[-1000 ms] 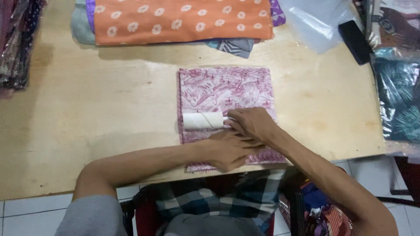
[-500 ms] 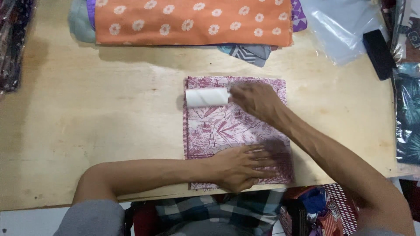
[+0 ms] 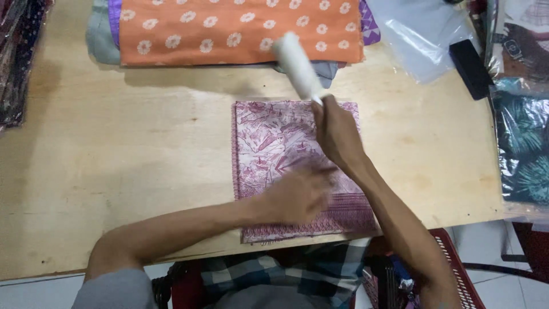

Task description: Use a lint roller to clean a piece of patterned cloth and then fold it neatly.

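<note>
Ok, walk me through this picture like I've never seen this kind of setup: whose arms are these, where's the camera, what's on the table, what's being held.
There is no machine here. The camera sits on a person's head and looks down, so the two bare arms coming in from the bottom edge are that person's own.

The right hand grips the handle of a white lint roller, lifted off the cloth and tilted up toward the far side. The left hand lies over a folded maroon patterned cloth; it is blurred, so how firmly it presses cannot be told.

The cloth lies on a pale wooden table. At the far edge is a stack of folded fabrics topped by an orange cloth with white flowers. To the right are clear plastic bags, a black box and bagged dark leafy fabric.
</note>
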